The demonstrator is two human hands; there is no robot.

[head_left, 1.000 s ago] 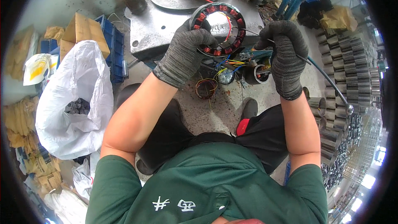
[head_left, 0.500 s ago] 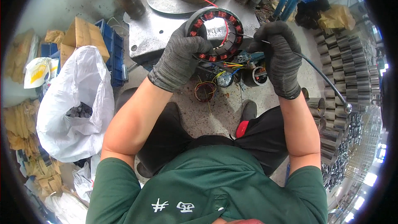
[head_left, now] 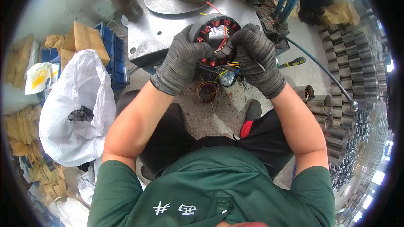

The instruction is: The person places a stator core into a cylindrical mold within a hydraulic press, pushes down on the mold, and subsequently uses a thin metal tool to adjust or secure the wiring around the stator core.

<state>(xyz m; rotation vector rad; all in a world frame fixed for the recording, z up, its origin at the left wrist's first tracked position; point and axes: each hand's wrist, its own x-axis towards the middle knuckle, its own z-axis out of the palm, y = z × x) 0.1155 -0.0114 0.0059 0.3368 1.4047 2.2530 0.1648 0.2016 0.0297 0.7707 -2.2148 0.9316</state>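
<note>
A motor stator (head_left: 195, 30), a grey ring with red-copper windings round its inside, is held up over the edge of the machine. My left hand (head_left: 179, 61) grips its left side, thumb on the near face. A red wire (head_left: 224, 38) crosses its opening, and a loose end pokes out at the top. My right hand (head_left: 256, 56), gloved in grey like the left, is closed at the ring's right rim. From its fist sticks the end of a thin metal rod (head_left: 262, 67); the working tip is hidden by the fingers and ring.
Behind stands a metal machine plate (head_left: 162, 44) with a round column. A white sack (head_left: 63, 143), cardboard box (head_left: 84, 44) and blue crate (head_left: 115, 54) sit at left. Stacked metal cylinders (head_left: 336, 65) line the right. A screwdriver (head_left: 294, 62) and a wire-filled ring (head_left: 207, 91) lie lower down.
My right hand has moved left from beside the stator to its right rim, bringing the thin rod along. The stator has turned and shifted slightly; the screwdriver has come into view.
</note>
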